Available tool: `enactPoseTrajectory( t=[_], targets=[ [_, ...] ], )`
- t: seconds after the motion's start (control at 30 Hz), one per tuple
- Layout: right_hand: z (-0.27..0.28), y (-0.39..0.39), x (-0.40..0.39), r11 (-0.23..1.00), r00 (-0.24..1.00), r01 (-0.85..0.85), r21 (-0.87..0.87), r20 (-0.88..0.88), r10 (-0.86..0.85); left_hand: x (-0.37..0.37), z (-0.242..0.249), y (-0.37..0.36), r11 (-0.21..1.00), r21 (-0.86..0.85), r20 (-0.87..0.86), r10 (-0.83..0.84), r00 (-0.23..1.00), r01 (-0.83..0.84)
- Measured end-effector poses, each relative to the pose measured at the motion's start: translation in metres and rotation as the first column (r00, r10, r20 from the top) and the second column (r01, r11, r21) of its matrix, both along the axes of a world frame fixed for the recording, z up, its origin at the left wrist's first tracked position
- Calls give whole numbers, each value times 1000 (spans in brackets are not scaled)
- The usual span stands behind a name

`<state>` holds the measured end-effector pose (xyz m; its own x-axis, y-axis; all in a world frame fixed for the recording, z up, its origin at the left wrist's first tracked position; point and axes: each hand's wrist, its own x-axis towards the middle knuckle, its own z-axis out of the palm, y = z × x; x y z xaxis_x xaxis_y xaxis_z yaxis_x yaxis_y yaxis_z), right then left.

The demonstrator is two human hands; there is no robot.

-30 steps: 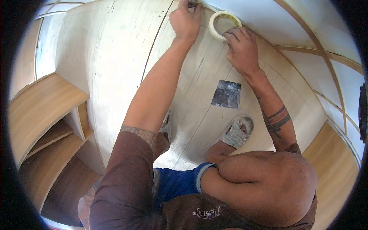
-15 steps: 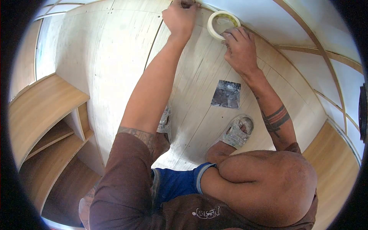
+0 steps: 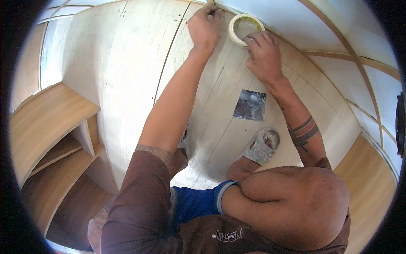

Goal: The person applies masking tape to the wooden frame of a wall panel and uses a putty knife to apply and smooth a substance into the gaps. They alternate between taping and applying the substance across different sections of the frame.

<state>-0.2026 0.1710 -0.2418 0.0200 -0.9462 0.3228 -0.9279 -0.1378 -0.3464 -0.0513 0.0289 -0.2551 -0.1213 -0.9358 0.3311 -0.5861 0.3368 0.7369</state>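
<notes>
A roll of pale masking tape (image 3: 232,30) is at the foot of the white wall panel, its yellowish inner core showing. My right hand (image 3: 265,57) is closed on the near side of the roll, thumb and fingers at its rim. To the left of the roll, my left hand (image 3: 204,28) is closed with its fingers curled together by the floor's far edge. What those fingers pinch, if anything, is too small to make out.
A dark, smeared square plate (image 3: 249,105) lies on the pale plank floor (image 3: 131,55) near my sandal (image 3: 264,146). Curved wooden shelves (image 3: 55,106) stand at left. Wooden ribs (image 3: 355,53) cross the white wall panels at right.
My left hand has shifted a little right and nearer to me along the far edge, closer to the tape roll. My right hand and the roll are almost unmoved.
</notes>
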Motion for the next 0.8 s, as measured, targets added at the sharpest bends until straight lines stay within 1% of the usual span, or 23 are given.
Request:
enactPoseTrajectory(
  t=[0.03,0.1,0.2,0.3,0.43,0.47,0.5,0.53,0.6,0.7,0.8],
  targets=[
    [0,0,0,1000,1000,0,3,10,0,-2,-2,3,1000,0,0,-2,1000,2],
    [0,1,0,1000,1000,3,8,18,-3,-7,-7,7,998,-18,6,-62,998,62],
    [2,1,0,1000,999,-6,10,32,6,-9,-6,10,996,-53,33,-76,997,78],
    [3,0,0,1000,1000,-10,-5,2,10,-12,-6,13,997,-27,7,-71,997,71],
    [4,1,0,1000,1000,1,17,21,-1,-14,-11,15,994,-58,13,-88,996,88],
    [4,1,0,1000,1000,1,24,23,-2,-16,-9,21,982,156,-239,-71,968,111],
    [5,1,0,1000,1000,2,22,24,-3,-17,-7,26,920,348,-467,3,884,181],
    [5,0,1,1000,1000,5,7,30,-5,-15,-3,27,920,346,-467,-1,884,184],
    [5,0,1,1000,999,11,-7,34,-11,-10,4,28,754,566,-688,209,695,333],
    [5,-1,2,1000,998,10,-19,58,-9,-5,7,26,734,570,-683,174,710,368],
    [6,0,1,1000,999,8,-13,52,-7,-4,11,23,735,584,-656,177,733,345]
  ],
)
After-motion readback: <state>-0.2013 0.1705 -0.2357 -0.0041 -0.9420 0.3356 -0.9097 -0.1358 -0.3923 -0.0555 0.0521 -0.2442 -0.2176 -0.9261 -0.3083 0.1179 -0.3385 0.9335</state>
